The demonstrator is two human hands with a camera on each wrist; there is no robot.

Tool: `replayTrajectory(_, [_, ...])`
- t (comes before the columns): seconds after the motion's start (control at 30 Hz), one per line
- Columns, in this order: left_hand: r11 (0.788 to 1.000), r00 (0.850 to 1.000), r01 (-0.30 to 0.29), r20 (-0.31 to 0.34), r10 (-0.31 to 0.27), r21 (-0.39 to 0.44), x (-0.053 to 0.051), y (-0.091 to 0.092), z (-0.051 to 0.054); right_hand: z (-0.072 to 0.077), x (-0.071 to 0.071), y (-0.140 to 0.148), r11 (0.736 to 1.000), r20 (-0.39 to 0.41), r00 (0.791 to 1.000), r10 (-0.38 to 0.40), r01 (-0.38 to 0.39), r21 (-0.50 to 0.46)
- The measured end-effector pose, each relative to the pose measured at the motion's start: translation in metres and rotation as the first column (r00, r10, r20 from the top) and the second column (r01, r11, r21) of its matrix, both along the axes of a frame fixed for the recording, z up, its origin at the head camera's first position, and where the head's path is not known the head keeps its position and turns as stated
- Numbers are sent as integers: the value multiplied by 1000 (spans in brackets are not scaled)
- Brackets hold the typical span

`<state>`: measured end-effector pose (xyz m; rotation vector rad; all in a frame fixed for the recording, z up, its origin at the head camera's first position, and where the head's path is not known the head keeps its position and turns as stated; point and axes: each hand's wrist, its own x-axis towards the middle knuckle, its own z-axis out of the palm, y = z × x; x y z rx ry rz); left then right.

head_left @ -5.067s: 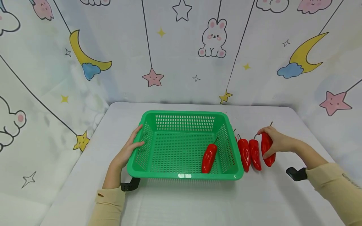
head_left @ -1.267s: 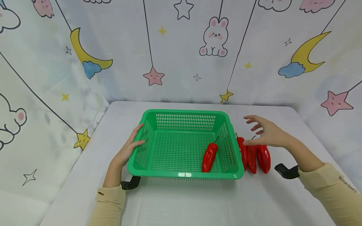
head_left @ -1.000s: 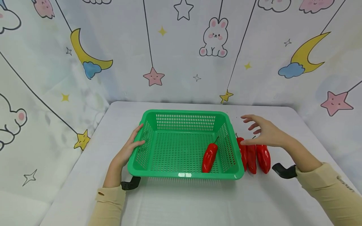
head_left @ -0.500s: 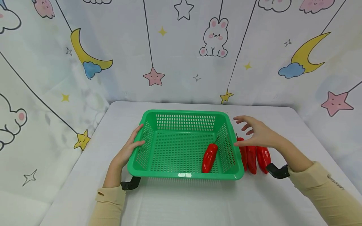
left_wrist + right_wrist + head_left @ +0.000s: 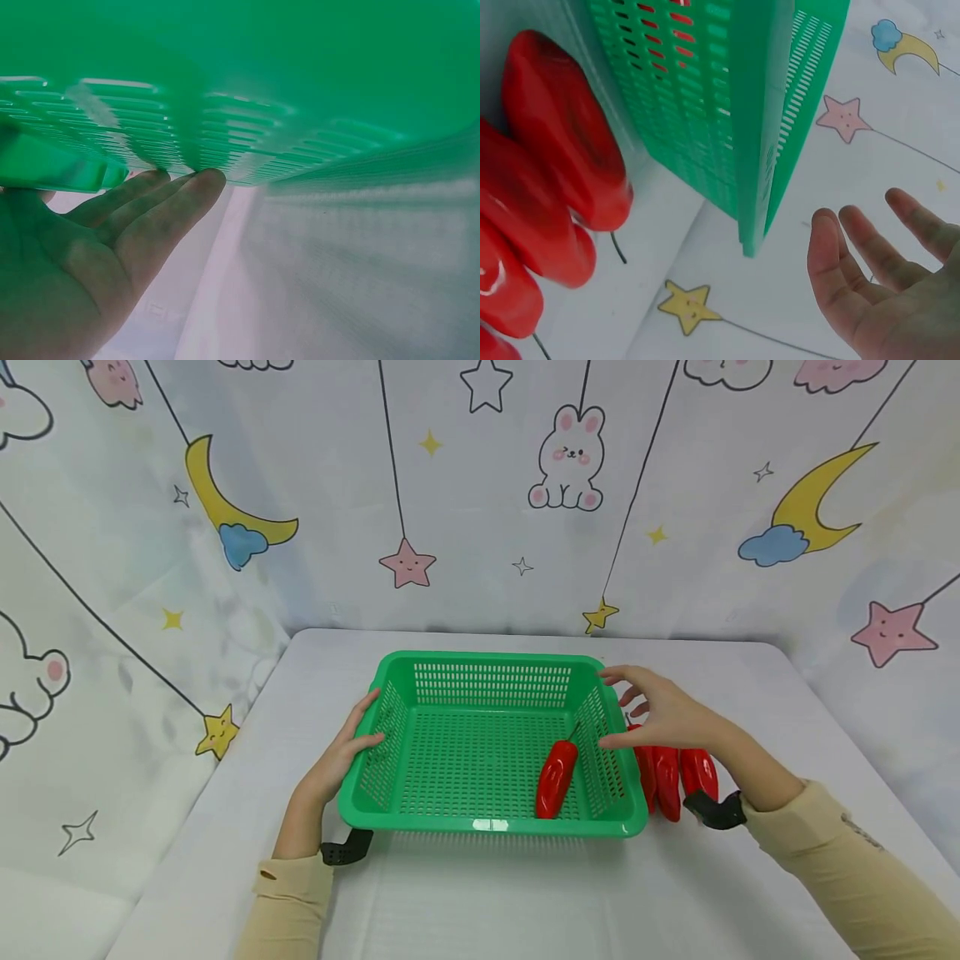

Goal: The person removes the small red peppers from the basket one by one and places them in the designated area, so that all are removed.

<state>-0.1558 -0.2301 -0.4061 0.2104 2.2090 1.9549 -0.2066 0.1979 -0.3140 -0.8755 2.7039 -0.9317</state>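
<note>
A green plastic basket (image 5: 480,752) with slotted walls stands on the table, one red chili pepper (image 5: 557,779) lying at its inner right. My left hand (image 5: 335,766) rests on its left side, thumb over the rim. In the left wrist view, the straight fingers (image 5: 172,214) touch the outer wall. My right hand (image 5: 660,710) hovers at the basket's right rim, fingers spread and holding nothing; the right wrist view shows it apart from the rim. Several red chili peppers (image 5: 666,783) lie side by side just right of the basket, partly hidden by the right hand and wrist.
The table (image 5: 480,893) wears a white cover. Behind it hangs a cartoon-printed cloth (image 5: 480,493) with moons, stars and a rabbit. A black wrist mount (image 5: 716,812) sticks out below the right wrist, over the peppers; the left wrist carries another mount (image 5: 347,848).
The chili pepper my right hand held earlier now lies beside the others, released. Since then my right hand has moved left to the basket's right rim. My left hand has stayed put.
</note>
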Motion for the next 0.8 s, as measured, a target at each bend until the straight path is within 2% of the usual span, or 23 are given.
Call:
replayTrajectory(0.13, [1000,1000,-6,-11,6,-6,-5,-4,-11,-1,1,-6,1000,-4,1000,18,-18,-8])
replayTrajectory(0.47, [1000,1000,-3,10,3,16,-5,-3,-7,-9,0,-24,999,27,999,29,-28,-23])
replayTrajectory(0.63, [1000,1000,-5,10,5,15,-5,-2,-6,-17,-2,-32,1000,31,999,24,-25,13])
replayTrajectory(0.8, [1000,1000,-8,-12,8,1,-3,-2,-8,-24,-3,-39,996,-8,1000,14,-13,86])
